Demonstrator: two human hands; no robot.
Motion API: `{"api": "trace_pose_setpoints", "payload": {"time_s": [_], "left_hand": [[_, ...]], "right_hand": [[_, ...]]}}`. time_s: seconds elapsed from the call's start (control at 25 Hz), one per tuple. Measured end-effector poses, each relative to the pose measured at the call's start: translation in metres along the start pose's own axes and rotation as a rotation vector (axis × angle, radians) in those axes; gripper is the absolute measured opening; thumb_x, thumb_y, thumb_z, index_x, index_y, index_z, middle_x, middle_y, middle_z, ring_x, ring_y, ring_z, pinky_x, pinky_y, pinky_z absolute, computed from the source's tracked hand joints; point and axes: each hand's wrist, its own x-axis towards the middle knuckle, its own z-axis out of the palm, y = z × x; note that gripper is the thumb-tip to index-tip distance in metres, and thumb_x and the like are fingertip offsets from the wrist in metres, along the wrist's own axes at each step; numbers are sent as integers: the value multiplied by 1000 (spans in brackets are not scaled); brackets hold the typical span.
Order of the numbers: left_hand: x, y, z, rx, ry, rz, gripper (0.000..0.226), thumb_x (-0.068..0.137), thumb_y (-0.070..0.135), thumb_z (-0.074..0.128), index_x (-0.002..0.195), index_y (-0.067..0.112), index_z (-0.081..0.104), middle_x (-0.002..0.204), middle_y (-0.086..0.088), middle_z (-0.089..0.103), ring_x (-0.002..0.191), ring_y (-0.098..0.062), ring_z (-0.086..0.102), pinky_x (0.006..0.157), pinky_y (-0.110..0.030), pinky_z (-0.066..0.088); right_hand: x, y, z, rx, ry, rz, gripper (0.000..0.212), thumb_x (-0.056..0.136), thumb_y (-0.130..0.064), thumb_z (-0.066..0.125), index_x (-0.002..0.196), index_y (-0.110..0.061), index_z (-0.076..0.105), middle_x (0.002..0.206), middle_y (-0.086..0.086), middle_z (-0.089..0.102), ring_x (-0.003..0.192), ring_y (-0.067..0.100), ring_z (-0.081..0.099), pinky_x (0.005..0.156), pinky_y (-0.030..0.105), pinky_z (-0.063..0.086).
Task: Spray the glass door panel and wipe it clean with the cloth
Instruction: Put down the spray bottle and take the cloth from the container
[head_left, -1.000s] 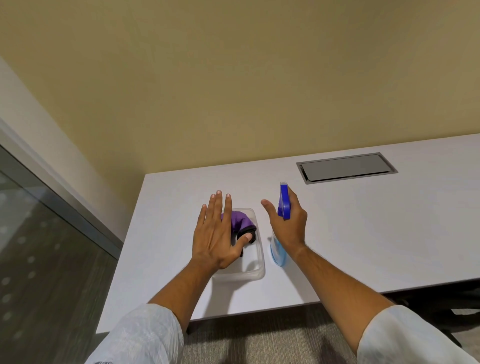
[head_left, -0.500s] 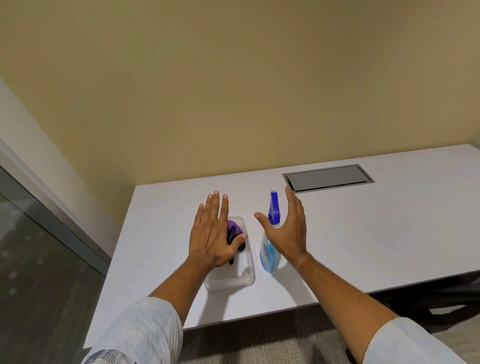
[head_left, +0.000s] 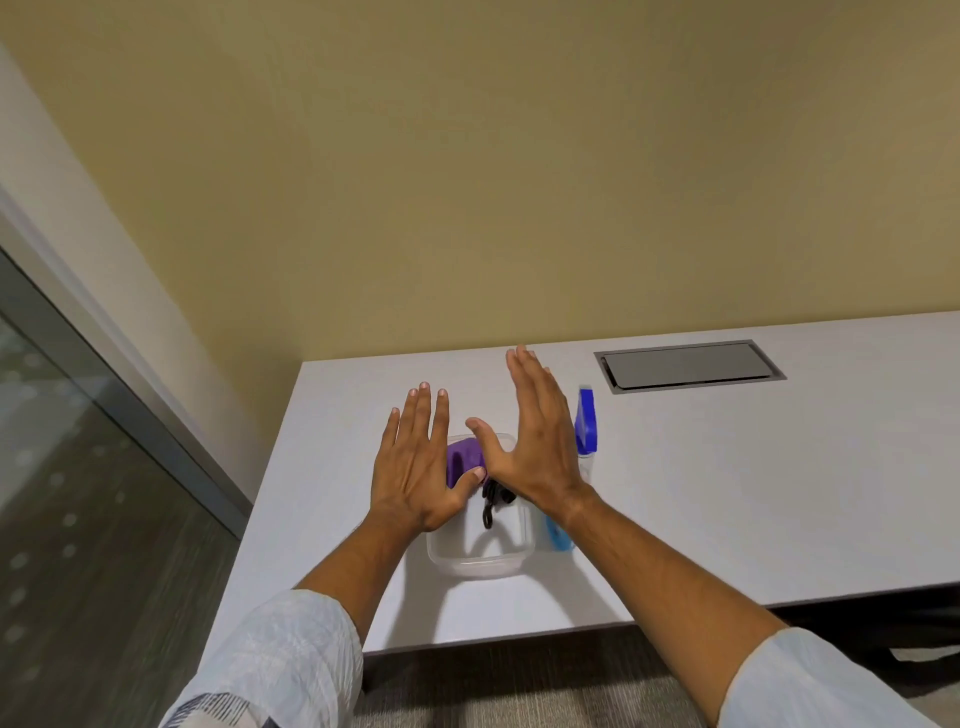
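A purple cloth (head_left: 464, 460) lies in a clear plastic tub (head_left: 480, 564) on the white table (head_left: 727, 493), with a small black item (head_left: 492, 505) beside it. My left hand (head_left: 421, 467) hovers flat over the tub's left side, fingers spread, holding nothing. Just to its right, my right hand (head_left: 535, 447) is open above the tub, thumb near the cloth. A spray bottle (head_left: 587, 426) with a blue trigger head and blue liquid stands right of the tub, partly behind my right wrist. The glass door panel (head_left: 62, 519) runs along the left edge.
A grey metal cable hatch (head_left: 688, 365) is set flush in the table at the back right. A beige wall (head_left: 519, 182) stands behind the table. Grey carpet (head_left: 519, 691) shows below the table's near edge.
My right hand has let go of the spray bottle and moved left over the tub. The bottle stands on its own. My left hand stays over the cloth.
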Motion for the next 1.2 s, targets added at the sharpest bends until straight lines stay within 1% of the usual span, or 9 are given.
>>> {"api": "trace_pose_setpoints", "payload": {"time_s": [0.2,0.32,0.48,0.6,0.72,0.84,0.96,1.08,1.2], "left_hand": [[-11,-21,18,8,-72,-43,109,75,85,11,154,14,-14,163,-12,-14,151,-26,-13,122,-42,-4],[-11,-28,31,-29,-113,-56,108,77,84,19,154,15,-13,163,-12,-11,151,-26,-10,122,-40,-2],[-2,-33,48,-139,-194,-120,111,77,82,36,156,16,-6,164,-11,0,152,-26,4,120,-40,14],[11,-34,59,-213,-237,-150,107,78,72,50,156,13,7,163,-12,14,149,-29,19,117,-42,25],[28,-38,69,-229,-258,-133,92,80,56,59,151,8,25,153,-14,34,137,-30,36,110,-40,35],[43,-42,79,-248,-255,-90,66,83,41,62,136,7,43,132,-12,50,119,-28,48,97,-36,44],[55,-43,88,-282,-290,-85,49,86,31,60,127,5,51,124,-12,54,115,-27,49,93,-35,45],[64,-43,94,-297,-340,-93,36,87,25,60,117,6,55,115,-11,56,110,-25,49,88,-33,47],[69,-45,96,-323,-345,-122,26,87,16,61,111,5,58,110,-11,58,104,-24,50,85,-33,48]], "right_hand": [[-11,6,34,-20,-227,70,87,83,-47,62,152,-8,26,160,12,29,148,28,26,120,43,26],[-18,17,53,-58,-329,145,88,87,-47,63,155,-13,20,163,7,22,150,24,21,122,40,23],[-25,32,74,-56,-379,310,78,93,-38,60,155,-13,19,162,7,24,149,23,22,119,33,20],[-24,49,84,-92,-459,453,67,98,-35,54,154,-11,24,159,9,31,146,25,29,117,36,27],[-20,64,92,-142,-507,531,56,99,-32,54,148,-10,36,150,11,44,137,27,41,112,38,36],[-14,75,99,-175,-538,558,40,96,-27,58,131,-8,54,130,12,60,118,28,57,101,41,48],[-8,83,107,-239,-582,606,28,95,-25,62,116,-7,62,112,12,67,100,27,63,89,39,55],[-3,88,112,-268,-589,628,23,95,-22,62,112,-7,64,106,11,68,92,26,65,83,36,56],[0,93,115,-271,-570,638,16,94,-17,62,106,-7,67,98,11,70,85,25,66,78,36,58]]}}
